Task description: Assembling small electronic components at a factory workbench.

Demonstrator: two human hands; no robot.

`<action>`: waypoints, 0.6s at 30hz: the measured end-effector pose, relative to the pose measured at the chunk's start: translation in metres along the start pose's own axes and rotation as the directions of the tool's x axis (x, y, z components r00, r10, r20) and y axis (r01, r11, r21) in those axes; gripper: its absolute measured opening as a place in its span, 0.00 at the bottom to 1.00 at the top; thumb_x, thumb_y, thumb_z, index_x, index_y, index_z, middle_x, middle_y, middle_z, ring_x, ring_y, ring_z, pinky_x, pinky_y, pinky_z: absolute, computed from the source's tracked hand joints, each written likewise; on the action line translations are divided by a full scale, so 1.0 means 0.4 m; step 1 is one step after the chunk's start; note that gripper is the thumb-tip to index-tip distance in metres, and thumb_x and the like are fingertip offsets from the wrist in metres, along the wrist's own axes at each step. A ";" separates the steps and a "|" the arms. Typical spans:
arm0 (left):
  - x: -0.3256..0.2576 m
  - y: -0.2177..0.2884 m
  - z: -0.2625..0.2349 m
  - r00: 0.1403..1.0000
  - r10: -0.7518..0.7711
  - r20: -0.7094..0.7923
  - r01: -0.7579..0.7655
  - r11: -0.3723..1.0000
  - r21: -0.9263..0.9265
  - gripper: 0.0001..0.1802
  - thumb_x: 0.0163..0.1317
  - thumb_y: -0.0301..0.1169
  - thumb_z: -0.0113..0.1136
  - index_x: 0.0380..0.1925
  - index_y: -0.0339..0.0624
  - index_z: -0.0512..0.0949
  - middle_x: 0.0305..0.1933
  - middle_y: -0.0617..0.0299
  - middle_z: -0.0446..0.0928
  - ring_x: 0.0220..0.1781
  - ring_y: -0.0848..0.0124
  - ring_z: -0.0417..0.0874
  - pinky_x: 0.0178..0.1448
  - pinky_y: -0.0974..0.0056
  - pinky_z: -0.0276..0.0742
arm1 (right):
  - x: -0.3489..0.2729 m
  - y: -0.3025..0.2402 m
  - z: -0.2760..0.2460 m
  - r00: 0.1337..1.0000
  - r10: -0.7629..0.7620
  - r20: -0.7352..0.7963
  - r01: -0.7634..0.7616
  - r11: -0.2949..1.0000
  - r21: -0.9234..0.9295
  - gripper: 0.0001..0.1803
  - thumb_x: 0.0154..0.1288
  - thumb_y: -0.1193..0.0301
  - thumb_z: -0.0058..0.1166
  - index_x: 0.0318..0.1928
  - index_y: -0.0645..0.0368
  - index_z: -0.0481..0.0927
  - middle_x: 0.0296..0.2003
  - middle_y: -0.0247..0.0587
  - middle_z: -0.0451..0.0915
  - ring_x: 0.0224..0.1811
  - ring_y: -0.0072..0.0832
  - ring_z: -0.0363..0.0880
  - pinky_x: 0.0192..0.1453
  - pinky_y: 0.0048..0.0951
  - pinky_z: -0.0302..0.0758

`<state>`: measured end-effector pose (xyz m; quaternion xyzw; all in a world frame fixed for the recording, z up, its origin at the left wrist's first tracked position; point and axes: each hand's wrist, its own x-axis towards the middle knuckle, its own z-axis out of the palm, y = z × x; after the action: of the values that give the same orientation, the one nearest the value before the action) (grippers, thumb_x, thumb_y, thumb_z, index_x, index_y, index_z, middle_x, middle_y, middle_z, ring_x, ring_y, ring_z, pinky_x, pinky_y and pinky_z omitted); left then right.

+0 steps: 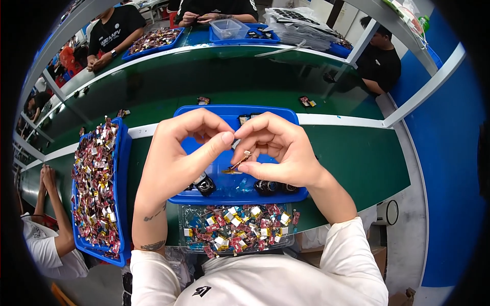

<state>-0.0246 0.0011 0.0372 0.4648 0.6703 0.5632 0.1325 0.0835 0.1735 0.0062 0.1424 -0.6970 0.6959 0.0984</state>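
Observation:
Both my hands are raised over a blue tray (209, 178), their fingertips meeting near its middle. Between the thumb and fingers of my right hand (286, 153) is a small circuit board (240, 162) with a bit of yellow at its lower end. My left hand (186, 148) is closed in a pinch, thumb against index finger, touching the right index fingertip. A small grey piece (235, 144) shows just under the meeting fingertips; what the left hand holds is mostly hidden. Black rounded parts (205, 186) and more black parts (270, 187) lie in the tray.
A clear tray (185, 245) of red boards with white and yellow pieces sits nearest me. To the left stands a long blue bin (122, 168) heaped with similar boards. Loose boards (306, 101) lie on the green belt (229, 71). Other people sit around the bench.

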 end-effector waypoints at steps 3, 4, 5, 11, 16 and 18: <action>-0.001 0.004 0.012 0.999 -0.006 0.041 0.005 1.000 0.009 0.06 0.57 0.25 0.63 0.31 0.33 0.79 0.31 0.62 0.79 0.34 0.78 0.79 0.41 0.72 0.72 | -0.003 0.003 -0.019 0.988 -0.155 -0.013 0.151 0.973 -0.174 0.22 0.53 0.83 0.61 0.49 0.64 0.69 0.38 0.39 0.76 0.42 0.25 0.79 0.48 0.27 0.77; -0.003 0.001 0.018 0.999 -0.007 0.049 0.008 1.000 -0.020 0.07 0.55 0.25 0.64 0.33 0.34 0.79 0.32 0.63 0.79 0.34 0.78 0.78 0.41 0.72 0.71 | -0.005 -0.002 -0.018 0.987 -0.161 -0.016 0.156 0.972 -0.175 0.22 0.53 0.83 0.61 0.49 0.64 0.69 0.38 0.39 0.76 0.42 0.25 0.79 0.48 0.27 0.77; -0.003 0.003 0.022 0.997 -0.008 0.070 0.009 1.000 -0.014 0.08 0.55 0.25 0.65 0.33 0.34 0.79 0.33 0.63 0.79 0.35 0.78 0.78 0.42 0.72 0.71 | -0.008 -0.010 -0.014 0.994 -0.075 -0.075 0.067 0.992 -0.110 0.23 0.53 0.82 0.60 0.49 0.63 0.68 0.38 0.39 0.77 0.40 0.22 0.79 0.47 0.25 0.77; 0.003 0.001 0.032 0.996 -0.032 0.078 0.030 0.999 0.026 0.11 0.50 0.25 0.68 0.34 0.36 0.79 0.33 0.64 0.78 0.37 0.78 0.76 0.42 0.72 0.70 | -0.002 -0.014 -0.021 0.994 -0.087 -0.071 0.070 0.973 -0.220 0.22 0.52 0.81 0.59 0.48 0.63 0.67 0.31 0.40 0.80 0.36 0.21 0.80 0.42 0.22 0.77; 0.006 -0.009 0.029 0.991 0.117 0.059 -0.125 0.981 0.148 0.08 0.46 0.23 0.69 0.28 0.36 0.81 0.31 0.61 0.79 0.35 0.74 0.77 0.41 0.70 0.71 | -0.002 0.004 -0.024 0.989 -0.115 -0.093 0.089 0.964 -0.251 0.16 0.54 0.81 0.58 0.44 0.65 0.73 0.34 0.43 0.82 0.40 0.26 0.83 0.45 0.25 0.78; 0.005 -0.003 0.023 0.989 0.138 0.058 -0.146 0.976 0.164 0.07 0.47 0.23 0.68 0.28 0.35 0.81 0.31 0.60 0.79 0.35 0.72 0.77 0.40 0.69 0.72 | 0.000 -0.003 -0.030 0.989 -0.115 -0.091 0.086 0.959 -0.272 0.11 0.54 0.81 0.59 0.40 0.65 0.77 0.34 0.42 0.82 0.39 0.25 0.83 0.46 0.25 0.78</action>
<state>-0.0196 0.0086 0.0338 0.5338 0.6773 0.5017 0.0678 0.0831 0.1856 0.0075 0.1261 -0.7700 0.5963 0.1888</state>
